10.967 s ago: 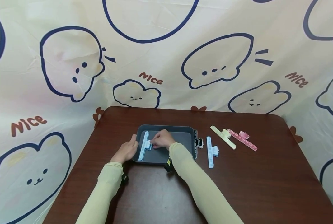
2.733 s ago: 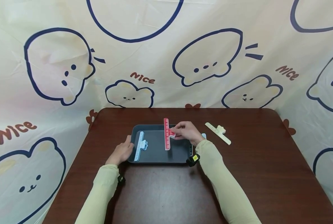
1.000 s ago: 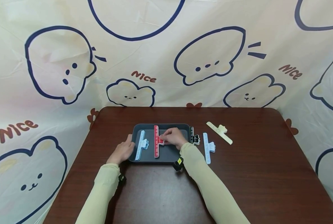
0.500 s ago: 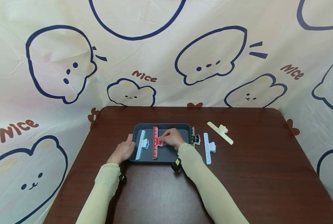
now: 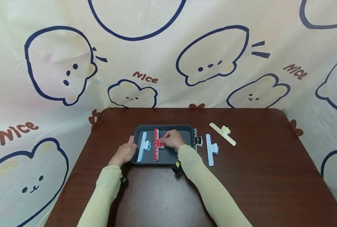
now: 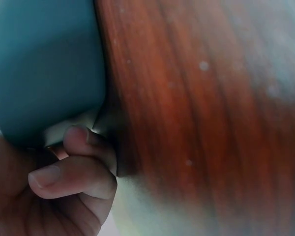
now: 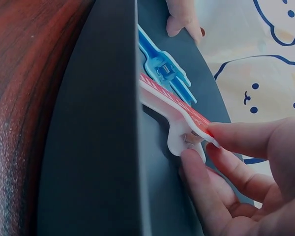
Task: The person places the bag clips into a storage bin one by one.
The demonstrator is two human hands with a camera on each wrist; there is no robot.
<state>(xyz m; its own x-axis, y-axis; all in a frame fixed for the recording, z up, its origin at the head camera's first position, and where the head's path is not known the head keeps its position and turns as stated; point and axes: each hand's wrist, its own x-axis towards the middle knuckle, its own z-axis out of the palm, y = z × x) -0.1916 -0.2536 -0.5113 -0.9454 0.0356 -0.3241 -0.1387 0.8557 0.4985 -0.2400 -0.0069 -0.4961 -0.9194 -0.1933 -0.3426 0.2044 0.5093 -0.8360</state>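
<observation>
My right hand (image 5: pixel 172 139) pinches the handle of a red clip (image 5: pixel 156 148) with a ruler-marked bar, inside the dark grey baking tray (image 5: pixel 172 159). Thumb and fingers sit on both sides of that handle in the right wrist view, where the tray's near wall (image 7: pixel 96 123) hides part of the clip's bar. To its left, roughly parallel, a light blue clip (image 5: pixel 141 147) lies in the tray. My left hand (image 5: pixel 124 153) grips the tray's left edge, thumb at the rim; curled fingers (image 6: pixel 71 177) show in the left wrist view.
A black clip (image 5: pixel 195 138) lies along the tray's right side. Further right on the brown table (image 5: pixel 265 176) are another light blue clip (image 5: pixel 209 151) and a slanted cream clip (image 5: pixel 218 130). A printed cloth (image 5: pixel 162 56) hangs behind the table.
The red clip has come from the table at right, over the tray and down into it. Lately it has shifted slightly left, towards the blue clip. The left hand stays at the tray's edge.
</observation>
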